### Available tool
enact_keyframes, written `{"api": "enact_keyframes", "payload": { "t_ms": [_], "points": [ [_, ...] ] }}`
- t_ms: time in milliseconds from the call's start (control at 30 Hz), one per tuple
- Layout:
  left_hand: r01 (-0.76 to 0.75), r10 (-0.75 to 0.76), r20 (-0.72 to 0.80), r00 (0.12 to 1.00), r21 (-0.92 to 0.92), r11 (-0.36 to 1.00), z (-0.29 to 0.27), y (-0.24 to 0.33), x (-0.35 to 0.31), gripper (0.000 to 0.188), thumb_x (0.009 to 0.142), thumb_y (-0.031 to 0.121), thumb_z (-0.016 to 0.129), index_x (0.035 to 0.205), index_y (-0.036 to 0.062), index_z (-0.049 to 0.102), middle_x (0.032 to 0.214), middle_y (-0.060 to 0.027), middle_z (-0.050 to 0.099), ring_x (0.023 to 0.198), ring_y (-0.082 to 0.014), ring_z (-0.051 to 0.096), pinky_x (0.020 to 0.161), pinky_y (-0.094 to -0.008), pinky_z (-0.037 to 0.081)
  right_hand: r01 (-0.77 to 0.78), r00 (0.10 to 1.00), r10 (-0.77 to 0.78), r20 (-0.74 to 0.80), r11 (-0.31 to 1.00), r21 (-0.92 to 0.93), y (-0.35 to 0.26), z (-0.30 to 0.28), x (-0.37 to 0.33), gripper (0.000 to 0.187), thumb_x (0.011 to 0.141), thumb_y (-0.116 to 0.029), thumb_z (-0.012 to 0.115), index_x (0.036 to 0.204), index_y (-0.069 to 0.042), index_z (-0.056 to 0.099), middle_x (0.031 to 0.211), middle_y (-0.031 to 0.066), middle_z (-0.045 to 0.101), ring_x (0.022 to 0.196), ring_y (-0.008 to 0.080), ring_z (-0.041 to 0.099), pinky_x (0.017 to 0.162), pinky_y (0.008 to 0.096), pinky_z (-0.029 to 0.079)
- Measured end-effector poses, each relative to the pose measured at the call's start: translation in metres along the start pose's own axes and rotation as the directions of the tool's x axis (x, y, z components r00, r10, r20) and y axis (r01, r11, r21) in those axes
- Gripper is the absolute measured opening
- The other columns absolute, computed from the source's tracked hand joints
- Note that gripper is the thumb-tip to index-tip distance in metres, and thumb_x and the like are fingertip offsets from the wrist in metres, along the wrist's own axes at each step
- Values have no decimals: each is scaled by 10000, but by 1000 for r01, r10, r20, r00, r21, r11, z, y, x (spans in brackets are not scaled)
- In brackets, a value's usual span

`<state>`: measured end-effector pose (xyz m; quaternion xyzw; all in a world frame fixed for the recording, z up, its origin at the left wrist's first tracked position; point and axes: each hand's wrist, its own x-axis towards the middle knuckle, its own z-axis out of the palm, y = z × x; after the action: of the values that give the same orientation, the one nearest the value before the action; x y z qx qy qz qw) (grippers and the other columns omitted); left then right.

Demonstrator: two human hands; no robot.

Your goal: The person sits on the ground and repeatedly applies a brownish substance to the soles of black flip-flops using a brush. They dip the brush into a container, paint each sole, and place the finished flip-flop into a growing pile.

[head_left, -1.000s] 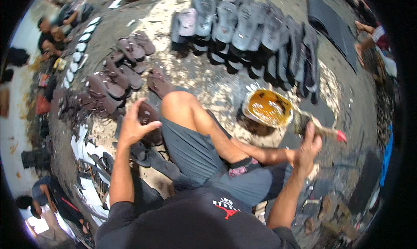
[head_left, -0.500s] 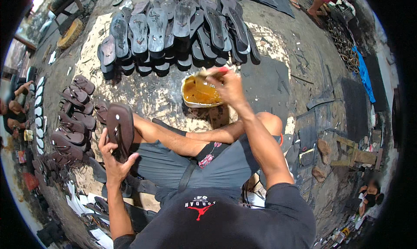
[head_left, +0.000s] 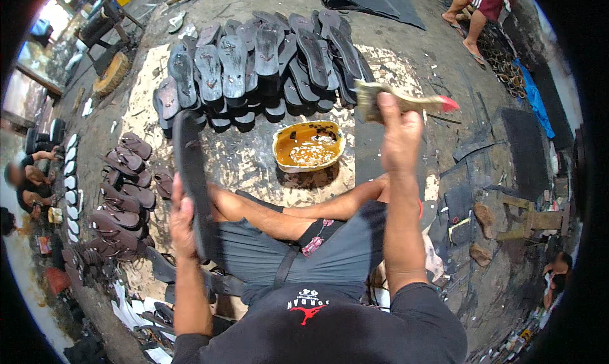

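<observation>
In bright daylight, glare spots the amber liquid (head_left: 309,147), the brush (head_left: 411,102) blurs, and edges bend.

Partly sunlit, scrap-littered grey floor (head_left: 412,46), 1 wooden stool (head_left: 547,220) at right, stained pale wall (head_left: 22,272) at left

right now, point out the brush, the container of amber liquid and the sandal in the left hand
brush (head_left: 421,102): head view, on the handle
container (head_left: 308,168): head view, on the near wall
sandal (head_left: 196,189): head view, mid-sole
</observation>
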<state>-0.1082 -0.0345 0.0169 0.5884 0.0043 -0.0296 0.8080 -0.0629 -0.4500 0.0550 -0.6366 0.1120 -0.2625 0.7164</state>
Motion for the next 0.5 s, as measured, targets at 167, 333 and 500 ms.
{"api": "enact_keyframes", "payload": {
  "t_ms": [167, 333, 500],
  "points": [
    [253, -146, 228, 963, -566, 785, 93, -42, 0, 575, 1102, 297, 391, 1642, 230, 205, 1581, -102, 406, 1395, -276, 463, 1172, -450, 394, 143, 922, -200, 331, 972, 188, 6, 131, -38, 218, 933, -165, 758, 1096, -34, 696, 1039, 76, 735, 939, 176, 682, 857, 328, 536],
    [303, 18, 440, 898, -647, 700, 81, -51, 15, 480, 1103, 376, 376, 1542, 187, 416, 1453, -124, 547, 1339, -291, 525, 1162, -464, 405, 175, 798, -263, 542, 962, 208, 25, 108, -127, 224, 874, -78, 777, 1086, -56, 708, 1063, 105, 703, 1010, 287, 675, 903, 383, 516],
    [344, -158, 366, 917, -525, 779, 95, -59, -13, 566, 1093, 363, 393, 1627, 246, 248, 1560, -152, 424, 1353, -379, 511, 1053, -539, 501, 222, 918, -196, 344, 974, -39, -12, 99, -26, 260, 979, -228, 677, 1146, -31, 646, 985, 63, 704, 893, 155, 664, 838, 321, 523]
  ]
}}
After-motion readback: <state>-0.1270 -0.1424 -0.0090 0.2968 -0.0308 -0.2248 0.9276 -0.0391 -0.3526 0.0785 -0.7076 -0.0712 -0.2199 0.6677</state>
